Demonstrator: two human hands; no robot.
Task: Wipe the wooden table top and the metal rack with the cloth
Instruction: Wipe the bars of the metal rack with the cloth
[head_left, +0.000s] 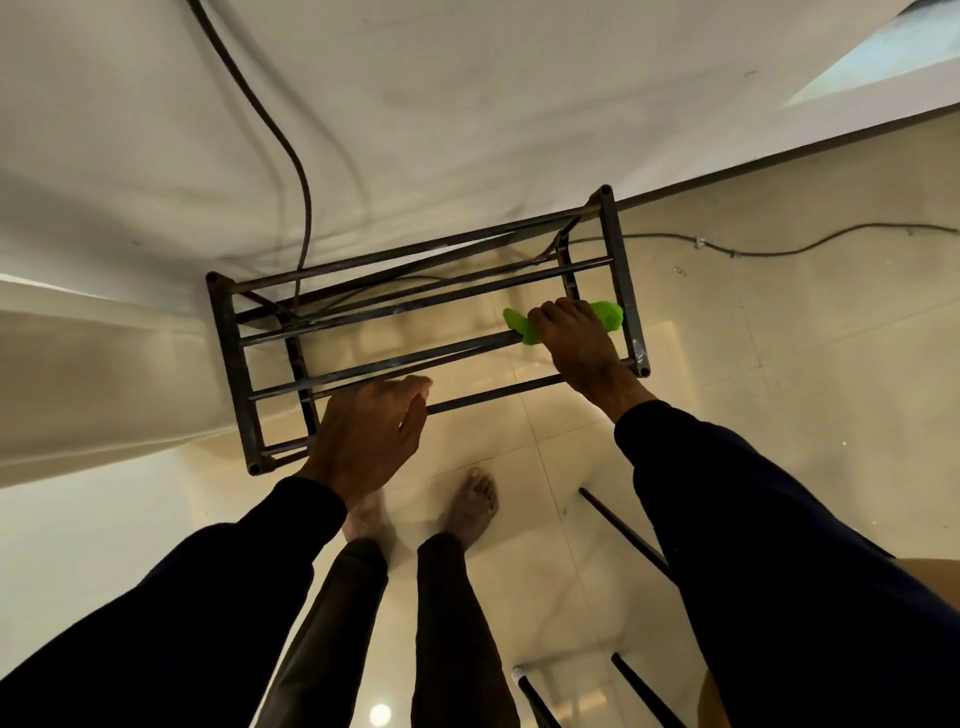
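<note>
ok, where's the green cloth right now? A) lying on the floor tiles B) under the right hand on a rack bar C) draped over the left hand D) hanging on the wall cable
B: the right hand presses the green cloth onto a bar of the metal rack, near its right end.

Pretty dim, warm yellowish light overall. A ceiling lamp reflects as a bright spot on the glossy floor tiles (727, 322), low near the frame's bottom edge. Wide-angle bending stretches the dark sleeves (779, 545) at the edges; one foot (363, 519) looks motion-blurred.
</note>
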